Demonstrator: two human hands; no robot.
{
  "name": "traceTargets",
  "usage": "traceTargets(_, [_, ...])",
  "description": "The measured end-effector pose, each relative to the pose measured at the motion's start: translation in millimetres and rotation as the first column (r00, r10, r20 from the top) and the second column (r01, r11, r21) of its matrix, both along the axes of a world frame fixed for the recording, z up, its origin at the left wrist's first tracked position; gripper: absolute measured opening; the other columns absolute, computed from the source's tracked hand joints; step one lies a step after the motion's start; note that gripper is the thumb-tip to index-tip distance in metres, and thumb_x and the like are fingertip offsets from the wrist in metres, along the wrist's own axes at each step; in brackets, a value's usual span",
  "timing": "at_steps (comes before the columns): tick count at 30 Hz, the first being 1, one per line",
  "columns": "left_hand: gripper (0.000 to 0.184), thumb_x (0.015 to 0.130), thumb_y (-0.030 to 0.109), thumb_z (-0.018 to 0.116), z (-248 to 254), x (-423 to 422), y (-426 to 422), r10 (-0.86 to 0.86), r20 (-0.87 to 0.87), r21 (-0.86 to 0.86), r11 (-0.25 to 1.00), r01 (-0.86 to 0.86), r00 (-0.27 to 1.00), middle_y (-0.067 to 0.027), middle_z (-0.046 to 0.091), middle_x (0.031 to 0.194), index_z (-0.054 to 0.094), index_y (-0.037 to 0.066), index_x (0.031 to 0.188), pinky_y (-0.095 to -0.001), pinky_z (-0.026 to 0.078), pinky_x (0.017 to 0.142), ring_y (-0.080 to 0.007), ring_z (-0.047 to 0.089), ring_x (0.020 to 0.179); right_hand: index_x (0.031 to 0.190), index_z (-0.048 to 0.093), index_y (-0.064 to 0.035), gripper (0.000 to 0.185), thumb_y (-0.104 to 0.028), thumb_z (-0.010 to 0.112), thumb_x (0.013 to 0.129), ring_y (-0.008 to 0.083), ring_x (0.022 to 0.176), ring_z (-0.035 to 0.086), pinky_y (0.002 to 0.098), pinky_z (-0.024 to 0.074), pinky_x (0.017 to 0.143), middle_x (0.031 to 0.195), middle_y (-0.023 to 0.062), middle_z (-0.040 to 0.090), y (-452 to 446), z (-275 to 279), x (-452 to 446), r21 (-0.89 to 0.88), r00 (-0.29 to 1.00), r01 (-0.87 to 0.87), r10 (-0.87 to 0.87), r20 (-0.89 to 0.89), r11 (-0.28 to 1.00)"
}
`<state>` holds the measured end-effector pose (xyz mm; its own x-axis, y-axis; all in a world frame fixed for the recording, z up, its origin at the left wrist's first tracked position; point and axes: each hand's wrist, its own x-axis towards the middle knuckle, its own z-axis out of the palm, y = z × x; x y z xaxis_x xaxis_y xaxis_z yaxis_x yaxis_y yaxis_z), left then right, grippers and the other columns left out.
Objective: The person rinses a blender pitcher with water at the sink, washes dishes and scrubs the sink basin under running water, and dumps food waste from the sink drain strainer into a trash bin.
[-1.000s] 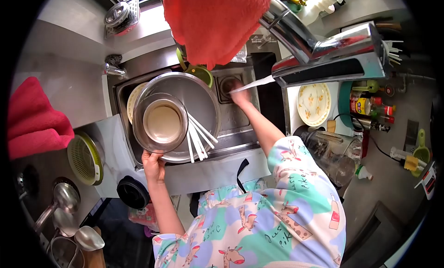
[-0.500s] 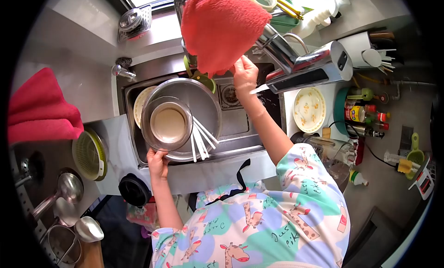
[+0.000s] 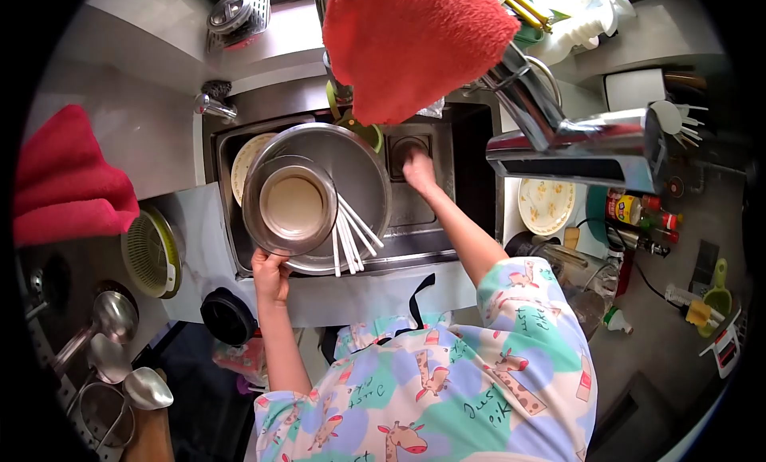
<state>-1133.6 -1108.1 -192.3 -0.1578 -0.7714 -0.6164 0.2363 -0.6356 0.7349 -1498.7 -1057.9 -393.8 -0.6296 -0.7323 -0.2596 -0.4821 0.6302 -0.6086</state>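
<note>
My left hand (image 3: 271, 277) is closed on the near rim of a greyish, see-through bowl (image 3: 257, 199) with a pale round middle. That bowl is over a large metal basin (image 3: 363, 175) in the sink (image 3: 471, 215). Several white chopstick-like sticks (image 3: 355, 237) lean in the basin, to the right of the bowl. Down in the sink my right hand (image 3: 419, 171) is at the drain (image 3: 396, 160); its fingers are smeared by motion, so their grip does not show. Behind the basin is a green strainer-like item (image 3: 363, 131), and a patterned plate (image 3: 246, 163) stands at its left.
A red cloth (image 3: 415, 51) hangs over the tall tap (image 3: 574, 147), above the sink. On the right counter lies a flowered plate (image 3: 546, 203), with bottles (image 3: 630, 207) beyond. A black lid-like item (image 3: 229, 314) and a green colander (image 3: 150, 254) stand at left.
My right hand has moved down from below the red cloth to the drain. The water at the tap's outlet no longer shows. My left hand keeps its hold on the bowl.
</note>
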Motion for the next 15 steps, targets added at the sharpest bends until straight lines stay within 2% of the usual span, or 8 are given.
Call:
traceTargets(2, [0.019,0.076,-0.008,0.059,-3,5,0,-0.036,-0.006,0.0,0.999,0.036,0.999,-0.0018,0.065,0.079,0.062,0.008,0.086,-0.021,0.051,0.049,-0.0091,0.061,0.063,0.12,0.054,-0.0064,0.039,-0.02,0.051,0.083,0.0397,0.099,0.06,0.0453,0.0485,0.087,0.113,0.0221,0.06,6,-17,5,0.225,0.969,-0.211,0.234,-0.08,0.951])
traceTargets(5, [0.021,0.074,-0.01,0.06,1,0,0,-0.011,0.053,0.034,0.999,0.009,0.999,-0.0033,0.066,0.084,0.063,0.007,0.088,-0.0231,0.053,0.057,-0.011,0.063,0.069,0.13,0.045,-0.0056,0.051,-0.023,0.053,0.082,0.039,0.101,0.059,0.0444,0.0493,0.086,0.119,0.0209,0.057,1,-1,9,0.431,0.966,-0.234,0.258,0.002,0.871])
traceTargets(8, [0.023,0.073,-0.011,0.06,6,-7,0,0.038,0.063,0.0,0.999,-0.038,0.997,-0.0041,0.067,0.086,0.063,0.005,0.089,-0.0254,0.053,0.065,-0.014,0.064,0.075,0.133,0.042,-0.0044,0.057,-0.027,0.055,0.082,0.0368,0.103,0.059,0.0443,0.0495,0.086,0.119,0.0196,0.057,-3,-2,2,0.505,0.945,-0.31,0.321,0.067,0.806])
traceTargets(11, [0.024,0.073,-0.011,0.06,0,0,-2,0.021,0.011,0.01,1.0,-0.021,1.0,-0.0048,0.067,0.087,0.064,0.004,0.09,-0.0271,0.053,0.07,-0.0162,0.064,0.077,0.135,0.039,-0.0066,0.06,-0.031,0.055,0.082,0.0365,0.104,0.059,0.0441,0.0492,0.086,0.12,0.0192,0.057,6,-24,1,0.353,0.924,-0.313,0.369,-0.103,0.882])
traceTargets(15, [0.024,0.07,-0.013,0.059,-1,0,-3,0.023,0.028,0.013,1.0,-0.023,0.999,-0.0054,0.067,0.087,0.063,0.004,0.087,-0.0274,0.053,0.07,-0.0167,0.064,0.076,0.135,0.04,-0.0082,0.059,-0.031,0.055,0.082,0.0355,0.103,0.059,0.0439,0.0491,0.086,0.12,0.0187,0.057,4,-6,-4,0.339,0.928,-0.32,0.365,-0.077,0.885])
